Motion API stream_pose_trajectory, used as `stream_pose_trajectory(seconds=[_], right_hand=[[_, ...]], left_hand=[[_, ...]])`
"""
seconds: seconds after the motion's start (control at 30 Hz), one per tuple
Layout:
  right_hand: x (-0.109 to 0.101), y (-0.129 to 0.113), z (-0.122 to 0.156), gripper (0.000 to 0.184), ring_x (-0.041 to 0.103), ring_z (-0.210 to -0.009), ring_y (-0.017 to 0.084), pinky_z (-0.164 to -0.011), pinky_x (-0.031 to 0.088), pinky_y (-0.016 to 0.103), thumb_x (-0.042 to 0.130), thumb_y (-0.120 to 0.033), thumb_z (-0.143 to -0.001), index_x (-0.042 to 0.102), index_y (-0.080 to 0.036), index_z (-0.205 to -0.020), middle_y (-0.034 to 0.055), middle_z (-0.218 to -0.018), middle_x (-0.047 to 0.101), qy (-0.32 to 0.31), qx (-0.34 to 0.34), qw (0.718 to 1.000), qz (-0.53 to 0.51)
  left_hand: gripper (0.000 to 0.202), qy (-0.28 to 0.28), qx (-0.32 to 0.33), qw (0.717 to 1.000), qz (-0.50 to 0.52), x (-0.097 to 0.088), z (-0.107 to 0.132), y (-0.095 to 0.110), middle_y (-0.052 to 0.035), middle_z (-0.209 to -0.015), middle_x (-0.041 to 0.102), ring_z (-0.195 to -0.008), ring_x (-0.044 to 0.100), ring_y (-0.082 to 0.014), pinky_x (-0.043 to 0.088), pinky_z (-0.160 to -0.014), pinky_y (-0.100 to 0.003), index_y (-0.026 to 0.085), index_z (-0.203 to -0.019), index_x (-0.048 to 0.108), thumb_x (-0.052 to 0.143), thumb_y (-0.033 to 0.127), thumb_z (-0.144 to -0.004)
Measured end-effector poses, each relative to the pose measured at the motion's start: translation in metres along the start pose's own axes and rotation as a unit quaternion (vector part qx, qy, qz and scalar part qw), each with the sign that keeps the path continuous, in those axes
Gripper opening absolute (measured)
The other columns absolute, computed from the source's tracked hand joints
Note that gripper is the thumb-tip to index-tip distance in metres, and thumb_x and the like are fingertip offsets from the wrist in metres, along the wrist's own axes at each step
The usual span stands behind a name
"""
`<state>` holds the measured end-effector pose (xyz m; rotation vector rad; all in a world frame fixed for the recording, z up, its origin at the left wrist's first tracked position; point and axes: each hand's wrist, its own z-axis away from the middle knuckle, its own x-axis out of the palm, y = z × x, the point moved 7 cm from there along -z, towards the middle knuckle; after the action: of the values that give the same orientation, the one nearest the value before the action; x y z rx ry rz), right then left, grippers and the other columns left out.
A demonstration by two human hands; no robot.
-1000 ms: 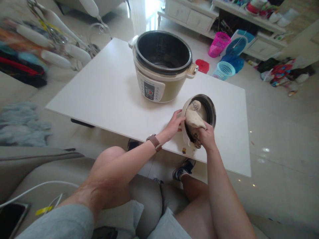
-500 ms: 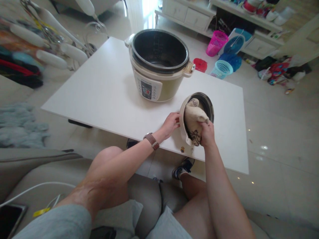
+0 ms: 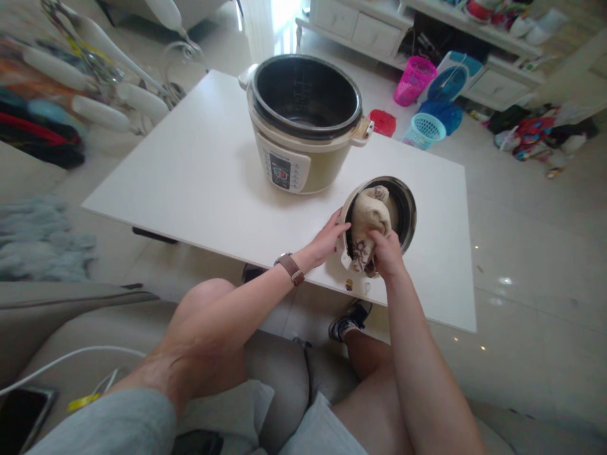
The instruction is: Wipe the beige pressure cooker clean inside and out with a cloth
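My left hand grips the left rim of a round cooker lid, its thumb over the edge. The lid is tilted on the table, its dark, metal-edged inside facing up and to the right. In my right hand is a bunched beige cloth with dark markings, pressed against the lid's inner face. Behind them stands the electric pressure cooker, with its dark inner pot uncovered and a control panel on the front.
The white table carries the cooker. Near its front edge lies a tiny yellow figure. Beyond the table are a pink basket, a light-blue basket and a red item on the floor. A phone rests on the sofa at lower left.
The lid has tipped so more of its inside shows. My right hand has moved the cloth slightly left and down across it. The left thumb now lies over the rim.
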<state>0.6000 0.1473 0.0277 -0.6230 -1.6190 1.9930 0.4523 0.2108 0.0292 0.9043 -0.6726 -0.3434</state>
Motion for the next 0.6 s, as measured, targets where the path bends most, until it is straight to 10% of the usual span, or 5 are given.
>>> stream_pose_trajectory(seconds=[0.1,0.27,0.47,0.6], right_hand=[[0.002,-0.001,0.0,0.034,0.068,-0.088,0.023,-0.086,0.057,0.039,0.073,-0.033,-0.067,0.074,-0.017,-0.097,0.0037,-0.091,0.076,-0.019,-0.02,0.998,0.057],[-0.035,-0.009,-0.011,0.032,0.069,-0.085,0.025,-0.078,0.059,0.041,0.065,-0.034,-0.071,0.073,-0.017,-0.096,0.0036,-0.087,0.074,0.12,-0.037,0.99,0.057],[-0.082,-0.062,0.014,0.026,0.068,-0.085,0.026,-0.083,0.056,0.043,0.065,-0.033,-0.074,0.074,-0.015,-0.09,0.0042,-0.085,0.072,0.252,-0.22,0.931,0.146],[-0.05,-0.062,0.023,0.026,0.068,-0.085,0.025,-0.083,0.054,0.039,0.064,-0.032,-0.077,0.077,-0.016,-0.093,0.0039,-0.088,0.075,0.064,-0.224,0.936,0.264]], left_hand=[[0.065,0.006,0.009,1.0,-0.012,-0.003,-0.001,-0.003,-0.0048,-0.142,0.061,-0.123,0.054,-0.027,0.048,-0.086,-0.037,0.038,-0.155,0.037,0.056,0.04,-0.093],[0.063,0.003,0.019,1.0,-0.013,0.0,0.004,0.0,-0.0072,-0.141,0.061,-0.122,0.056,-0.027,0.049,-0.083,-0.035,0.036,-0.155,0.04,0.057,0.043,-0.095],[0.061,-0.003,0.029,1.0,0.003,0.006,0.007,0.005,-0.0106,-0.132,0.064,-0.114,0.06,-0.0247,0.05,-0.088,-0.034,0.03,-0.157,0.037,0.054,0.037,-0.098],[0.06,0.012,0.04,0.999,-0.001,0.005,0.005,0.004,-0.0108,-0.133,0.064,-0.118,0.06,-0.0261,0.051,-0.091,-0.035,0.029,-0.155,0.042,0.057,0.036,-0.097]])
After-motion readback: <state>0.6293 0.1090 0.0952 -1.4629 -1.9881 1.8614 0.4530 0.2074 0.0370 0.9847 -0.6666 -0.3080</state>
